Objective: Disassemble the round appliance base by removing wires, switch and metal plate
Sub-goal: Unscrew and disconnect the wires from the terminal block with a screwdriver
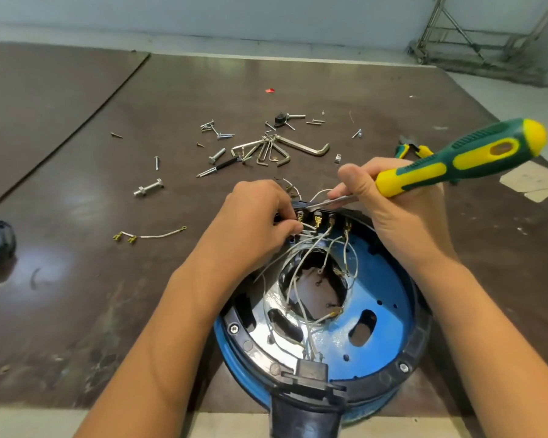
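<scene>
The round appliance base (419,352) lies open side up at the near edge of the table (76,279), its cord socket toward the person and the switch block (325,216) at its far rim. The right hand (393,213) is closed round the green-and-yellow screwdriver (462,156) near the neck of the handle, with the flat blade laid almost level and its tip at the top of the switch block. The left hand (257,213) has its fingers curled in against the block's left end, pinching at the white wires (298,279) where they meet the brass terminals — which lead exactly is hidden by the fingers. The chief risk seems to be a slip: the tip points straight at the left fingers, just beside them, so if the blade jumps off the plastic under a prying push it would likely strike them. Too hard a lever could also crack the block or bend a terminal. A pull on the lead rather than on its connector might tear the wire from its crimp — and the loops tangled over the central hole of the blue plate (383,289) could snag. The base rests unclamped, so a strong push may shove it away.
</scene>
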